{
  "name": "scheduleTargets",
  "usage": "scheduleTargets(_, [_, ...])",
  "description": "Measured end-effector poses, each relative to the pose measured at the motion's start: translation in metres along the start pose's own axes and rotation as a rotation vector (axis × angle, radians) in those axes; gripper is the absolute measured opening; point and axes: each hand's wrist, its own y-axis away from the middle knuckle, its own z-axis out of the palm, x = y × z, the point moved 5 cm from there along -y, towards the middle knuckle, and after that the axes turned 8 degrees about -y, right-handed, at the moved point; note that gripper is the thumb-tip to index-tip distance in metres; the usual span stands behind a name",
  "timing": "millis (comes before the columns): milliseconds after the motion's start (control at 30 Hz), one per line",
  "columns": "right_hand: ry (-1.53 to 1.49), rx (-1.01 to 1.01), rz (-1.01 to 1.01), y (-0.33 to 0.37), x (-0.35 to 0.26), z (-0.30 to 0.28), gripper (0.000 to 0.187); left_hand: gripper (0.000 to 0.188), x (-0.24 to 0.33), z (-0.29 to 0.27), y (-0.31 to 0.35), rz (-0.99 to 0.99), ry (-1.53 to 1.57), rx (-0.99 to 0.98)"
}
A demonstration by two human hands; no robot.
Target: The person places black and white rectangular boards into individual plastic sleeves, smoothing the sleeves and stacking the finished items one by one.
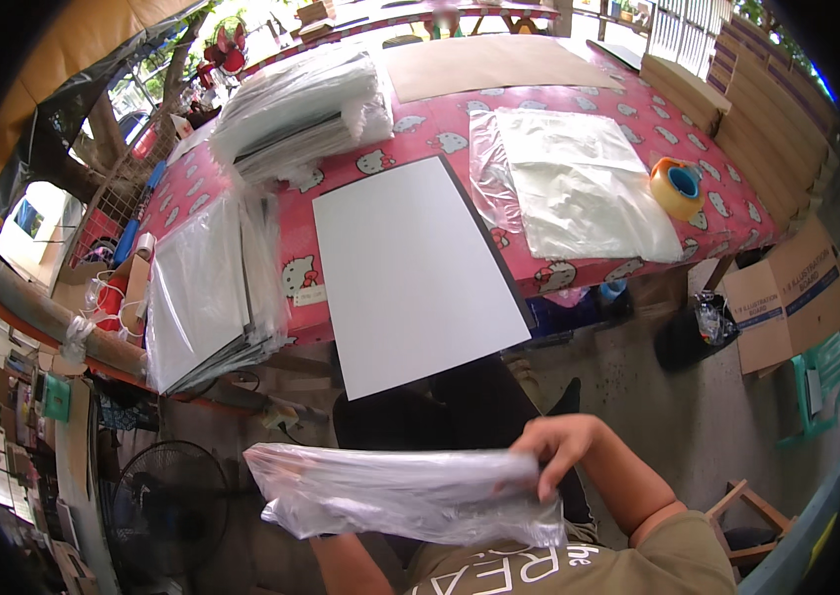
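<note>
A clear plastic bag is stretched crumpled between my hands, above my lap. My right hand grips its right end, fingers bent down over the film. Behind the film at the other end, my left hand shows only faintly; it bears that end, and its fingers are blurred. Beyond the bag, a white board with a dark underside or second sheet below it juts over the table's near edge. Left of it lies a stack of boards in clear plastic. Flat plastic bags lie to its right.
The table has a pink patterned cover. On it are a thick pile of plastic-wrapped sheets, a brown board and a tape roll. A cardboard box and green chair stand right; a black fan stands left.
</note>
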Motion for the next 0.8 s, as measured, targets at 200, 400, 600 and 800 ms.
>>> scheduleTargets(200, [0.284, 1.174, -0.531, 0.040, -0.029, -0.079, 0.015, 0.034, 0.017, 0.057, -0.019, -1.150, 0.565, -0.550])
scheduleTargets(400, [0.604, 1.509, -0.707, 0.031, -0.006, -0.088, 0.027, 0.029, 0.006, 0.087, 0.013, -1.139, 0.238, -0.426])
scheduleTargets(600, [0.242, 1.469, -0.813, 0.047, 0.023, -0.072, 0.010, 0.006, 0.010, 0.048, 0.024, -1.201, 0.352, -0.591])
scheduleTargets(800, [-0.176, 1.161, -0.571, 0.050, 0.020, -0.100, 0.010, 0.012, -0.014, 0.053, 0.032, -1.349, 0.687, -0.641])
